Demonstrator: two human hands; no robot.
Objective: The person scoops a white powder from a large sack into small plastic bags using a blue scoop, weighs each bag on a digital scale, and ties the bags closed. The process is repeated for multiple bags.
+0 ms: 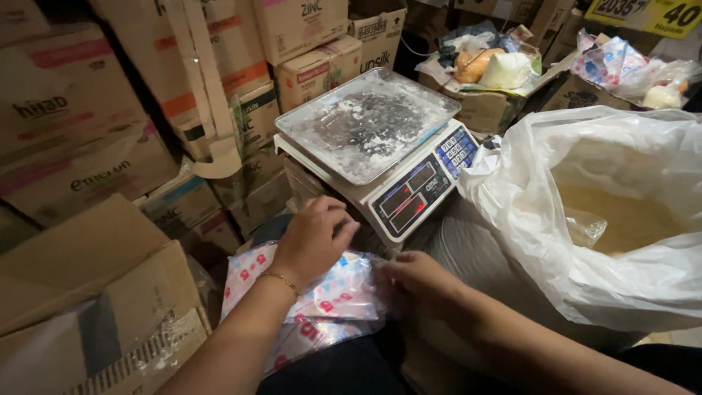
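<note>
My left hand (313, 235) rests fingers-down on a stack of clear plastic bags (338, 294) printed with red and blue marks, lying on my lap. My right hand (414, 281) pinches the right edge of the same stack. Just beyond my hands stands a digital weighing scale (409, 192) with a steel pan (365, 121) dusted with white powder. To the right a large white plastic sack (526, 212) stands open, with pale yellowish grain (621, 219) inside.
Cardboard boxes (88, 139) are stacked along the left and back. A nearer brown box (95, 292) sits at my left elbow. Behind the scale, open boxes hold small filled plastic packets (490, 66) and printed bags (618, 62).
</note>
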